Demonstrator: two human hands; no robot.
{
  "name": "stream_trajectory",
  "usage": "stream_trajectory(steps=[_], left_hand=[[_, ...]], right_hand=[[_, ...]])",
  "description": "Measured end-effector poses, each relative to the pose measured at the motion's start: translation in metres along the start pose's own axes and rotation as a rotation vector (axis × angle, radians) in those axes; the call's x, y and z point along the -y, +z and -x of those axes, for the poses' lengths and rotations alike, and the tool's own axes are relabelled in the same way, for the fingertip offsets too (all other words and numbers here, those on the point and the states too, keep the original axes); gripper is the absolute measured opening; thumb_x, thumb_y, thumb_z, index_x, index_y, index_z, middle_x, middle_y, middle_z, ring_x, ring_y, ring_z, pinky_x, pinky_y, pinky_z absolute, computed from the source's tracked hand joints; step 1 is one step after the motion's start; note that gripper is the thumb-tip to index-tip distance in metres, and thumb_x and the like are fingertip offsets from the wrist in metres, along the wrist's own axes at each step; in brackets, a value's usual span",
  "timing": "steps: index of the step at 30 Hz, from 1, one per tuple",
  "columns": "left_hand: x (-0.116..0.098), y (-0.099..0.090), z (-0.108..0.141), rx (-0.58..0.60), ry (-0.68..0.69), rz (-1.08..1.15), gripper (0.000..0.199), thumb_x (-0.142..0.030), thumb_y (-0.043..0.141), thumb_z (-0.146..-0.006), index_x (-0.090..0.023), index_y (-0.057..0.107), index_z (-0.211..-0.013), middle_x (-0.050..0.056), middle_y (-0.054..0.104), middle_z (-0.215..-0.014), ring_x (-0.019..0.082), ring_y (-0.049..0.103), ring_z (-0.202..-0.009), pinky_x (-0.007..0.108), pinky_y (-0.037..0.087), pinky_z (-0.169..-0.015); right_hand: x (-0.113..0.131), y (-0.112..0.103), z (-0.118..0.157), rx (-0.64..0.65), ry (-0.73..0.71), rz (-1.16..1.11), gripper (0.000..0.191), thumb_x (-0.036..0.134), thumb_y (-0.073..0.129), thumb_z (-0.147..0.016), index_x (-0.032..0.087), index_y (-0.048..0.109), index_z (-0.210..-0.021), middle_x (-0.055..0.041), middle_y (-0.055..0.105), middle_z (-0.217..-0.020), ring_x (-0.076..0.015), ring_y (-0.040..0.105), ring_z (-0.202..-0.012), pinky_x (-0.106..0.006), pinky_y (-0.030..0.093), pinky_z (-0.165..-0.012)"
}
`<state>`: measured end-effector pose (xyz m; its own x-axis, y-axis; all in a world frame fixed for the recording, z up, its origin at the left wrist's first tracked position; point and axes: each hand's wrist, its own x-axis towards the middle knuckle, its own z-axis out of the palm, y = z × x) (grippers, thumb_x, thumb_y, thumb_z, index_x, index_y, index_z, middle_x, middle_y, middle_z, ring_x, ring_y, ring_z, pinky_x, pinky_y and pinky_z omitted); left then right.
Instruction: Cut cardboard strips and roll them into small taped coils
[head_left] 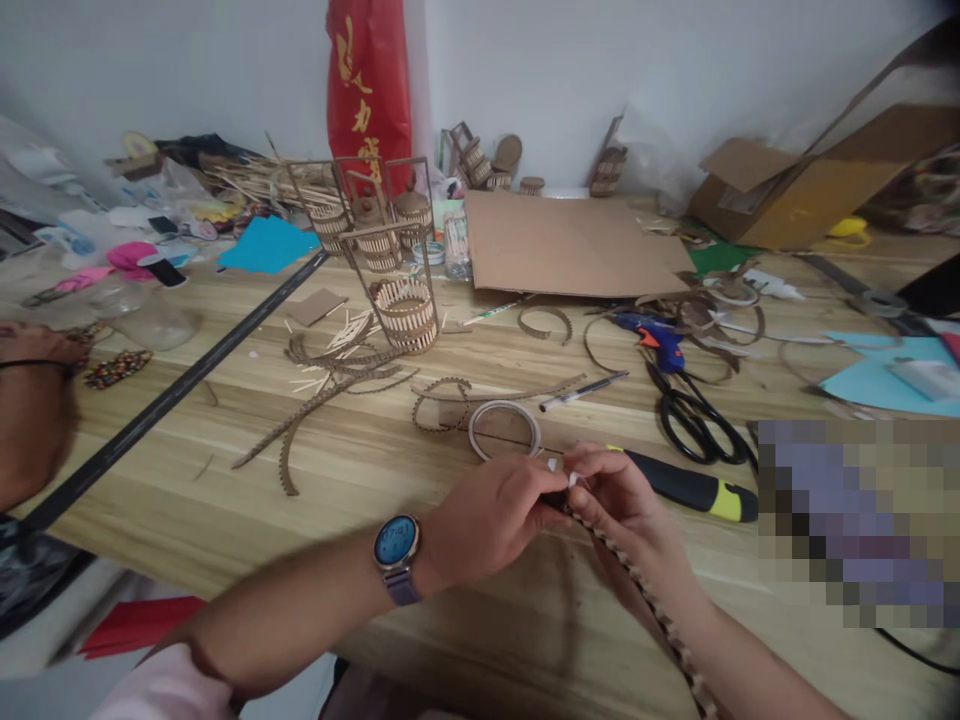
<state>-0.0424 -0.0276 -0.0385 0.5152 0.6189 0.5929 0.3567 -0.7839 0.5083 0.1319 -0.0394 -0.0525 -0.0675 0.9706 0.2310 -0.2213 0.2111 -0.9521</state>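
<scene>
My left hand (499,515), with a watch on its wrist, pinches the end of a notched brown cardboard strip (645,590). Close against it, my right hand (626,510) has thumb and fingers closed on a small white piece (574,480) at the same end. The strip runs down past my right wrist to the bottom edge. Just beyond my fingers lies a roll of tape (504,430). A black and yellow cutter (682,485) lies beside my right hand.
Small stick baskets (406,315) stand at the back left, near loose notched strips (289,440). Scissors (701,425), a blue glue gun (660,340) and a pen (583,391) lie ahead. A cardboard sheet (570,245) is behind. Another person's arm (34,420) rests at the left.
</scene>
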Motion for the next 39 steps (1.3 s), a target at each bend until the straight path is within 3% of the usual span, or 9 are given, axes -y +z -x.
stream_trajectory(steps=[7,15,21,25,27,30,33,35,39], left_hand=[[0.006,0.001,0.002,-0.027,0.079,-0.009,0.02,-0.023,0.05,-0.098,-0.016,0.046,-0.116,0.01,0.068,-0.107,0.019,0.066,-0.098,0.031,0.053,-0.083],[0.01,-0.003,-0.001,0.026,0.185,-0.041,0.021,-0.014,0.046,-0.098,-0.016,0.041,-0.118,0.009,0.066,-0.101,0.017,0.064,-0.09,0.03,0.052,-0.08],[0.006,-0.009,-0.004,0.113,0.152,-0.076,0.018,-0.015,0.042,-0.099,-0.017,0.048,-0.116,0.008,0.067,-0.103,0.016,0.063,-0.092,0.029,0.051,-0.083],[0.004,-0.01,-0.006,0.069,0.167,-0.088,0.016,-0.016,0.042,-0.099,-0.017,0.05,-0.114,0.008,0.067,-0.105,0.015,0.063,-0.092,0.028,0.051,-0.084],[0.004,-0.009,-0.004,0.053,0.165,-0.082,0.017,-0.017,0.043,-0.099,-0.016,0.049,-0.115,0.009,0.067,-0.107,0.016,0.064,-0.095,0.029,0.051,-0.085],[0.007,-0.005,-0.002,0.032,0.152,-0.042,0.016,-0.017,0.046,-0.098,-0.016,0.046,-0.114,0.009,0.067,-0.103,0.017,0.064,-0.092,0.03,0.051,-0.082],[0.008,-0.004,-0.002,0.034,0.128,-0.009,0.008,-0.018,0.046,-0.098,-0.017,0.047,-0.106,0.008,0.067,-0.095,0.017,0.063,-0.086,0.03,0.051,-0.076],[0.006,-0.005,-0.002,0.021,0.115,-0.003,0.003,-0.018,0.045,-0.098,-0.017,0.047,-0.1,0.008,0.066,-0.091,0.017,0.062,-0.081,0.029,0.051,-0.073],[0.003,-0.008,-0.003,0.023,0.078,-0.001,0.005,-0.018,0.044,-0.098,-0.017,0.047,-0.094,0.008,0.066,-0.089,0.016,0.061,-0.079,0.028,0.05,-0.072]], right_hand=[[0.004,0.002,-0.002,0.063,0.004,0.013,0.01,0.035,0.071,-0.085,0.032,0.067,-0.093,0.0009,0.061,-0.088,-0.0119,0.061,-0.081,-0.021,0.053,-0.072],[0.007,0.001,-0.003,0.096,0.054,0.039,0.014,0.04,0.071,-0.084,0.03,0.067,-0.093,-0.0007,0.064,-0.089,-0.014,0.063,-0.08,-0.023,0.054,-0.07],[0.013,-0.002,-0.008,0.125,0.066,0.107,0.016,0.041,0.072,-0.083,0.029,0.067,-0.093,-0.0017,0.063,-0.091,-0.0159,0.063,-0.086,-0.026,0.054,-0.075],[0.012,-0.003,-0.007,0.109,0.055,0.15,0.02,0.045,0.072,-0.081,0.028,0.067,-0.091,-0.0028,0.061,-0.094,-0.017,0.061,-0.085,-0.028,0.054,-0.074],[0.009,-0.002,-0.006,0.093,0.05,0.131,0.027,0.044,0.073,-0.081,0.03,0.064,-0.102,-0.0016,0.061,-0.089,-0.0159,0.06,-0.079,-0.027,0.053,-0.069],[0.009,-0.002,-0.003,0.036,-0.024,0.143,0.031,0.039,0.073,-0.082,0.033,0.059,-0.109,0.002,0.058,-0.079,-0.0147,0.057,-0.07,-0.026,0.051,-0.063],[0.015,-0.002,-0.003,0.037,-0.206,0.351,0.007,0.033,0.069,-0.087,0.029,0.066,-0.091,0.0,0.06,-0.08,-0.0151,0.059,-0.074,-0.026,0.051,-0.067],[0.02,-0.004,-0.002,0.077,-0.29,0.49,0.004,0.032,0.066,-0.089,0.028,0.068,-0.088,-0.0015,0.064,-0.081,-0.016,0.062,-0.076,-0.027,0.052,-0.068],[0.022,-0.007,-0.001,0.097,-0.308,0.627,0.008,0.03,0.066,-0.088,0.028,0.07,-0.095,-0.0024,0.07,-0.08,-0.0175,0.066,-0.073,-0.028,0.053,-0.065]])
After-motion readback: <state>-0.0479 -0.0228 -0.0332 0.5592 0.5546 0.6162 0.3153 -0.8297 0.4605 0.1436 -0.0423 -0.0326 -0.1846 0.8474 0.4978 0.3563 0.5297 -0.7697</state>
